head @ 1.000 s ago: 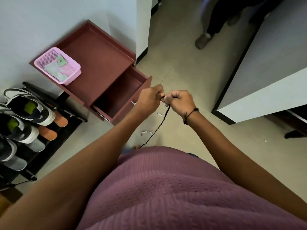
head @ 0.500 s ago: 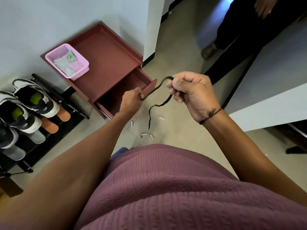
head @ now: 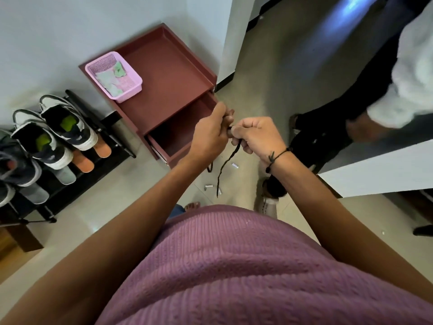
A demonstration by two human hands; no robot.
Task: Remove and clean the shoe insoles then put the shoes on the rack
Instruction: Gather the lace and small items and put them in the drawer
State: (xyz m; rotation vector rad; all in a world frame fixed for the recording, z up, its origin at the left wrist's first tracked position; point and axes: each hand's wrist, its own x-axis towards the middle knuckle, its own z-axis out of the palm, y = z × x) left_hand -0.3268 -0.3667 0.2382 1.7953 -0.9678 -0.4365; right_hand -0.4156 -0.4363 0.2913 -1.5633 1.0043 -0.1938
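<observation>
My left hand (head: 212, 134) and my right hand (head: 256, 134) meet in front of me, both pinching a thin black cord (head: 226, 167) whose loose end hangs toward the floor. The hands hover over the open drawer (head: 180, 134) of a maroon cabinet (head: 164, 64). At the left, a black shoe rack (head: 98, 158) holds white and black sneakers with green insoles (head: 68, 123), a grey pair (head: 16, 165) and orange-soled slippers (head: 102, 150).
A pink basket (head: 124, 96) with pale cloths sits on the cabinet top. Small white bits (head: 235, 165) lie on the tiled floor below my hands. Another person (head: 339, 118) in dark trousers stands at the right beside a white counter (head: 379, 170).
My hands, held apart with the cord stretched between them half a second ago, have come back together. The other person has stepped closer on the right.
</observation>
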